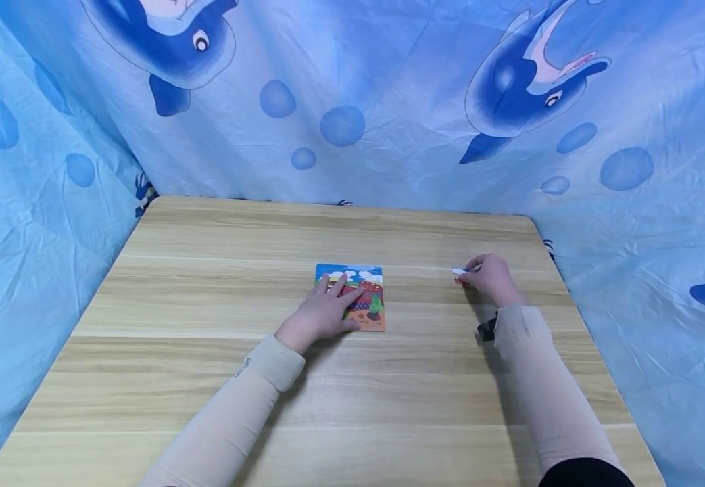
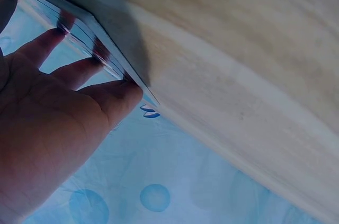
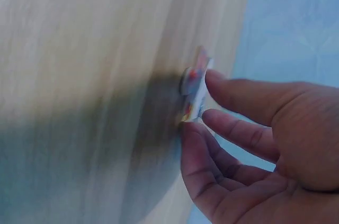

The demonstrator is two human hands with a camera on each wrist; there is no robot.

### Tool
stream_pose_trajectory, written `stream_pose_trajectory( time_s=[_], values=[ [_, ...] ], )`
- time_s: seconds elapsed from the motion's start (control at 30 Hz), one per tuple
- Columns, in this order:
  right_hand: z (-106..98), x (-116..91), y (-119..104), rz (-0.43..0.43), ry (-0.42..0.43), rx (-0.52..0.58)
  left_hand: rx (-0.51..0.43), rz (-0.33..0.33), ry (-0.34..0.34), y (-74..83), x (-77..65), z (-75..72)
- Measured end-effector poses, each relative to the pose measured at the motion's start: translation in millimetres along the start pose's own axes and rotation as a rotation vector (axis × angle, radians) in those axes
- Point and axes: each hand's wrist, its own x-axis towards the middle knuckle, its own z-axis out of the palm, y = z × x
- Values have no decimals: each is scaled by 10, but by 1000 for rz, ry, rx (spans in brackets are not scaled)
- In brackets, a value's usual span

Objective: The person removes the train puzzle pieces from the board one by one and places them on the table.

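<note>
A flat, colourful picture puzzle [image 1: 375, 306] lies on the table, showing blue sky, clouds, red shapes and an orange ground. My left hand [image 1: 323, 315] rests on its left part with spread fingers; in the left wrist view the fingertips touch the glossy surface of the puzzle [image 2: 79, 32]. Well to the right, my right hand [image 1: 493, 279] pinches small puzzle pieces [image 1: 460, 272] in white and red between thumb and fingers. The right wrist view shows these pieces [image 3: 197, 89] close to the tabletop, blurred, so their exact number is unclear.
The wooden table [image 1: 218, 270] has a pale grain and rounded far corners. A blue curtain [image 1: 376, 162] with dolphins and bubbles hangs behind it and along both sides. A dark device [image 1: 487, 329] sits at the right wrist.
</note>
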Motion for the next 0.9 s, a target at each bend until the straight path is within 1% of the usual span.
stream_pose_trajectory(
  time_s=[0.1, 0.17, 0.33, 0.43, 0.67, 0.77, 0.9],
  values=[
    [-14, -37, -15, -15, -22, -13, 9, 1, -2, 7, -6, -6],
    [-24, -72, -44, -28, -22, -15, 9, 3, -3, 9, -9, -9],
    [-29, -170, -193, -75, 27, -54, 15, 5, -6, 8, -4, -5],
    [10, -210, -304, -112, 46, -49, 24, 0, -11, 4, 5, 7],
    [231, -261, -533, -241, 57, -22, 21, 0, -5, 11, 1, 22],
    [372, -285, -653, -280, 36, 21, 14, -2, -6, 16, -9, 14],
    [578, -315, -818, -307, -17, 70, 15, -3, -5, 20, -11, 9]
  ],
)
